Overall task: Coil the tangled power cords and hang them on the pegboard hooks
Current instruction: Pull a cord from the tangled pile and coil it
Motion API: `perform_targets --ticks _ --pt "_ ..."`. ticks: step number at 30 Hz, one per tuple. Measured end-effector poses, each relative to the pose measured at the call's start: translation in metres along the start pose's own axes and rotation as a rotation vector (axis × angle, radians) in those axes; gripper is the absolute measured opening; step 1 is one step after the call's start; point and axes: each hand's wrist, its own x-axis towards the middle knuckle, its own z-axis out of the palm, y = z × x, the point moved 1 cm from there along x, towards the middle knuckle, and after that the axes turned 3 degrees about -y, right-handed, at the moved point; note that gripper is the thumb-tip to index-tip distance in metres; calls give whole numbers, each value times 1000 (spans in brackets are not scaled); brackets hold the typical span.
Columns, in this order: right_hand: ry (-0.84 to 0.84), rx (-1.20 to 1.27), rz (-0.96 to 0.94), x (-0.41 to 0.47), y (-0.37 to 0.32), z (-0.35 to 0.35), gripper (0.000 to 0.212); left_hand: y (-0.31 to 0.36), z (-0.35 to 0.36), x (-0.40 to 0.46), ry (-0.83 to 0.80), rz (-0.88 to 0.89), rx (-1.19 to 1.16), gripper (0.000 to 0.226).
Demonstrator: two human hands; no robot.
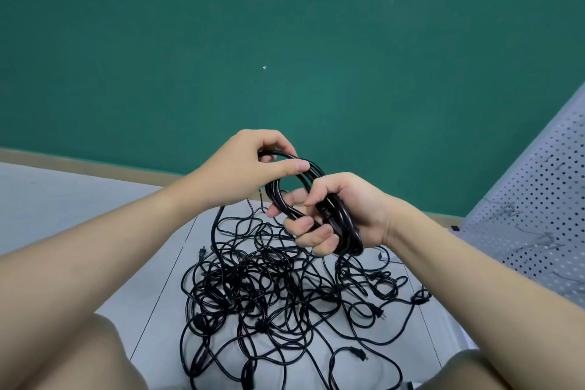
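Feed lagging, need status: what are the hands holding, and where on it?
Both hold one coiled cord: right hand grips the bundled lower end, left hand pinches the top loop.

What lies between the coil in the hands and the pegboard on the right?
In the head view, only green wall and bare floor show between the coiled cord and the pegboard; nothing stands there.

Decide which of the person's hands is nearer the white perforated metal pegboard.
Right. The right hand, gripping the coiled black power cord, is on the white perforated metal pegboard's side; the left hand pinches the coil's top, farther away.
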Motion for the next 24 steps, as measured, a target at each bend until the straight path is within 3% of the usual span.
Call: perform_targets --ticks 5,10,15,20,24 --pt "12 -124 81 0 5 2 43 10 7 -2 -148 58 -97 5" --pt "51 -224 84 2 7 4 23 8 3 -3 -196 32 -41 16" --pt "50 -146 -153 -9 -5 5 13 -7 -8 -1 -56 -90 -126 43" --pt "221 29 -469 -14 -14 -5 15 -25 -16 -2 -30 -233 -129 34" --pt "433 122 -638 -14 -18 -11 19 -13 -14 -5 -43 -313 -373 24"
